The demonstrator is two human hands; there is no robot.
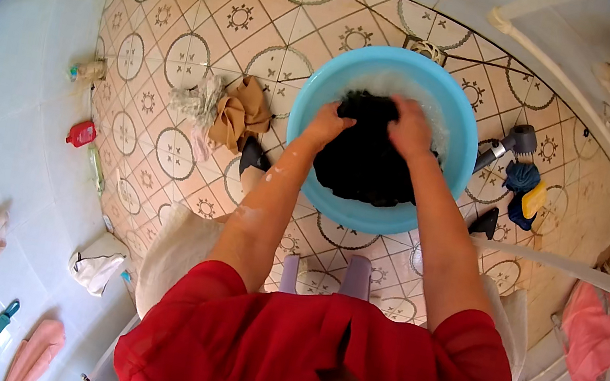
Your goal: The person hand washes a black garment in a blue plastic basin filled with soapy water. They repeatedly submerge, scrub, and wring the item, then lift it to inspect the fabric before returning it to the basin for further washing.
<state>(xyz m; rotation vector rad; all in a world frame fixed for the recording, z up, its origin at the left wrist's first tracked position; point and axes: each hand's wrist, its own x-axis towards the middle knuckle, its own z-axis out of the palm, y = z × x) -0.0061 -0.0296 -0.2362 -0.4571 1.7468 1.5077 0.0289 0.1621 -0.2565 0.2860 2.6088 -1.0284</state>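
A round light-blue basin [306,110] stands on the patterned tile floor ahead of me, with soapy water and a dark, wet garment [362,164] in it. My left hand [326,124] grips the garment's upper left part. My right hand [411,127] is closed on the cloth right beside it, near the foam at the far side of the basin. Soap suds cling to my left forearm. Both arms reach down from red sleeves.
A tan cloth [241,115] and a pale rag [195,101] lie left of the basin. A grey shower head [519,142] and a blue-and-yellow item [524,191] lie to its right. A red bottle [82,133] stands by the left wall. A pink cloth [596,332] lies at right.
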